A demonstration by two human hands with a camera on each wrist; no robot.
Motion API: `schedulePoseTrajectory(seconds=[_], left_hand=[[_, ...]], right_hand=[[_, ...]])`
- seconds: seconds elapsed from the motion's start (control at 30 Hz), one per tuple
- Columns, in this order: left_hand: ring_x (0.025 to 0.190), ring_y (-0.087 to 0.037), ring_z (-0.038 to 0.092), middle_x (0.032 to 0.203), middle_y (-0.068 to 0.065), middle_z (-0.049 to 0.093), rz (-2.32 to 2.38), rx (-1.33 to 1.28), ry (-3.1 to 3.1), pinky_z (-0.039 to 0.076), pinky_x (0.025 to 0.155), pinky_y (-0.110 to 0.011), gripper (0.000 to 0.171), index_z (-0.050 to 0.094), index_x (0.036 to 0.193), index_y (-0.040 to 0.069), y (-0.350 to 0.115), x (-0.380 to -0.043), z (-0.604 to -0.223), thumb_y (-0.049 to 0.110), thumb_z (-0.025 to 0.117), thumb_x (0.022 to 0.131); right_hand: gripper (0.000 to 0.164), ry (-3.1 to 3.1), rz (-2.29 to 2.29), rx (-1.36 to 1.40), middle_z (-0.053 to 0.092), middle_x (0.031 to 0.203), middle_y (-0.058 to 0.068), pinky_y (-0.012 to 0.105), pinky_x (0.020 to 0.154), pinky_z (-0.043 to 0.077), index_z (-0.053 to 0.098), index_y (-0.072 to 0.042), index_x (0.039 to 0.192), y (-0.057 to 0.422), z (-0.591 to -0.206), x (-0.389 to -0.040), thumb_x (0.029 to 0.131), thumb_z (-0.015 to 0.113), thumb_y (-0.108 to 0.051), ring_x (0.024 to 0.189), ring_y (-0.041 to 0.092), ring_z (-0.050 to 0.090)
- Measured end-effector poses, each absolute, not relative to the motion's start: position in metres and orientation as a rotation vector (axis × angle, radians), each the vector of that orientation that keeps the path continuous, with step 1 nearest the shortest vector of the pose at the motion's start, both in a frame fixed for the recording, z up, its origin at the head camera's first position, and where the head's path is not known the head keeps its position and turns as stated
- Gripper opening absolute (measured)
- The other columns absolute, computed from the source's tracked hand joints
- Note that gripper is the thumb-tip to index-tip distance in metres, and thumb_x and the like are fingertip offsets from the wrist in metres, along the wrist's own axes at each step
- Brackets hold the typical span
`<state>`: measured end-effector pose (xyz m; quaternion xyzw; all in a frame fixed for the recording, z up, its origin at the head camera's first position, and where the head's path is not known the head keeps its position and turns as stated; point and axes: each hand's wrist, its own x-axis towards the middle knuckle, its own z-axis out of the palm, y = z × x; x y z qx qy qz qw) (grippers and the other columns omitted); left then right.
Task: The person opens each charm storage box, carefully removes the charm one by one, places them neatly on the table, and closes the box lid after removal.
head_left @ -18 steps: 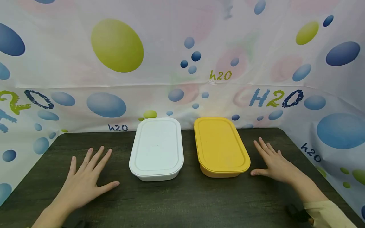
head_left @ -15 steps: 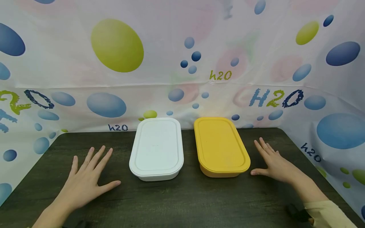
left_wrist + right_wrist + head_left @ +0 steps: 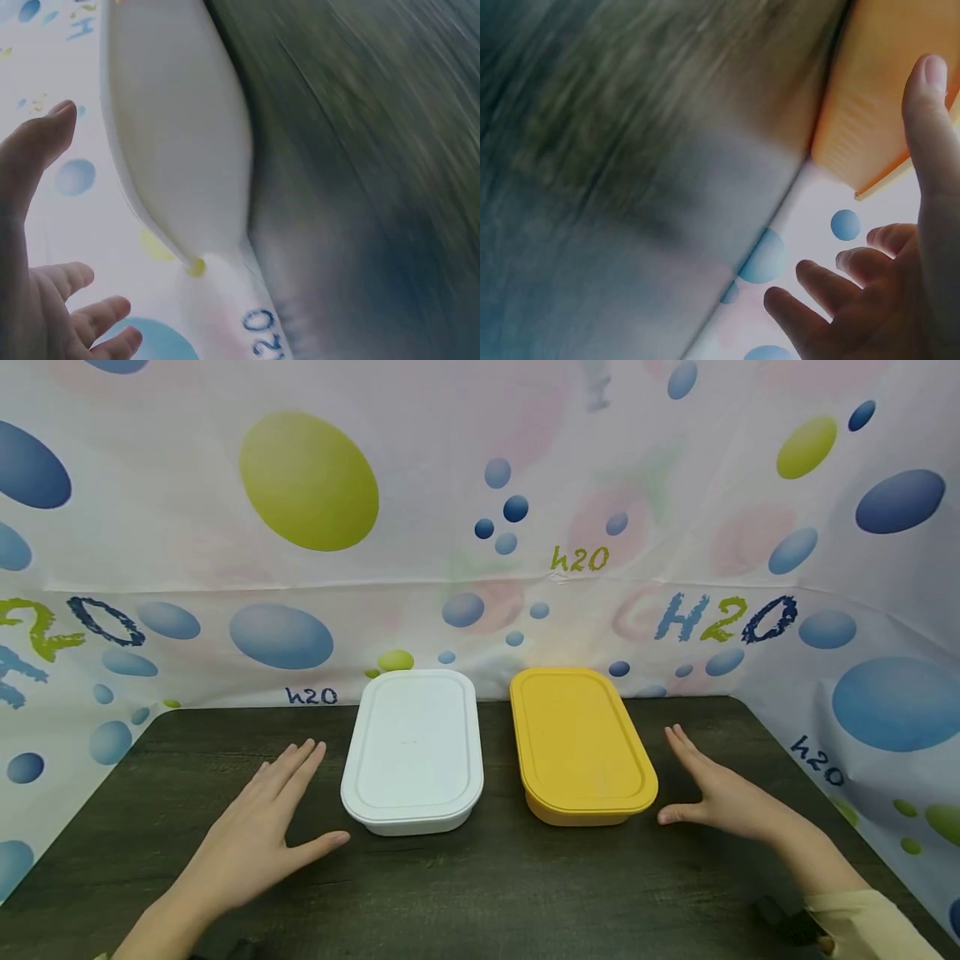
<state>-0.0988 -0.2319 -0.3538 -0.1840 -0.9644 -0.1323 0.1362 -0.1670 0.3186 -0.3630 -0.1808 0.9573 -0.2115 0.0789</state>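
Note:
Two lidded rectangular containers stand side by side on a dark table, a white container (image 3: 412, 747) on the left and a yellow container (image 3: 583, 743) on the right. To the left of the white one is my left hand (image 3: 251, 835), its fingers straight, the thumb apart from them, holding nothing. My right hand (image 3: 723, 793) is just right of the yellow container, also with straight fingers and nothing in it. In the left wrist view the white container's side (image 3: 180, 112) shows beyond the thumb. The yellow container's side (image 3: 877, 90) appears beside the right thumb in the right wrist view.
The dark wood-grain table (image 3: 480, 893) ends at a white sheet (image 3: 435, 552) printed with dots and lettering, which hangs behind it and along both sides. A dark strap (image 3: 783, 922) is near the right sleeve.
My left hand has moved right, closer to the white container, and its fingers have drawn together. My right hand's fingers have also come together, with the hand almost in place. Both containers stay put.

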Motion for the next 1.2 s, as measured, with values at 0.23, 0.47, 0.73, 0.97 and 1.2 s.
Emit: schedulePoseTrajectory(seconds=[0.23, 0.47, 0.73, 0.97, 1.2], left_hand=[[0.143, -0.026, 0.016, 0.156, -0.007, 0.021, -0.478, -0.570, -2.755, 0.010, 0.116, -0.042, 0.100, 0.014, 0.155, 0.022, -0.206, -0.098, -0.350, 0.062, 0.066, 0.079], [0.143, -0.024, 0.016, 0.156, -0.006, 0.022, -0.554, -0.565, -2.726, 0.011, 0.116, -0.039, 0.098, 0.017, 0.154, 0.019, -0.187, -0.096, -0.353, 0.063, 0.065, 0.080], [0.143, -0.025, 0.017, 0.156, -0.007, 0.021, -0.579, -0.528, -2.733, 0.012, 0.116, -0.039, 0.099, 0.017, 0.154, 0.020, -0.180, -0.095, -0.355, 0.060, 0.068, 0.079], [0.143, -0.030, 0.016, 0.158, -0.006, 0.016, -0.647, -0.413, -2.811, 0.014, 0.115, -0.045, 0.101, 0.015, 0.154, 0.021, -0.175, -0.092, -0.357, 0.063, 0.067, 0.078], [0.144, -0.032, 0.010, 0.159, -0.004, 0.005, -0.720, -0.327, -2.875, 0.020, 0.110, -0.056, 0.107, 0.011, 0.155, 0.013, -0.174, -0.092, -0.356, 0.067, 0.063, 0.078]], right_hand=[[0.119, 2.844, -0.698, -0.597, -0.003, 0.156, 0.024, 0.069, 0.099, 0.024, -0.007, -0.012, 0.153, 0.314, -0.361, -0.164, 0.076, 0.076, -0.050, 0.135, 0.053, 0.015], [0.119, 2.836, -0.769, -0.633, -0.001, 0.157, 0.020, 0.069, 0.101, 0.021, -0.004, -0.015, 0.154, 0.299, -0.355, -0.159, 0.074, 0.079, -0.045, 0.139, 0.048, 0.010], [0.112, 2.814, -0.849, -0.793, -0.001, 0.159, 0.014, 0.060, 0.107, 0.013, 0.005, -0.013, 0.155, 0.265, -0.343, -0.151, 0.075, 0.079, -0.040, 0.142, 0.039, 0.003], [0.111, 2.808, -0.808, -0.880, 0.004, 0.160, 0.009, 0.033, 0.114, 0.013, 0.011, -0.012, 0.155, 0.230, -0.335, -0.147, 0.074, 0.078, -0.047, 0.144, 0.026, 0.008], [0.111, 2.754, -0.865, -1.019, 0.004, 0.159, 0.002, 0.044, 0.112, 0.021, 0.009, -0.015, 0.154, 0.196, -0.334, -0.147, 0.073, 0.072, -0.058, 0.144, 0.021, 0.010]])
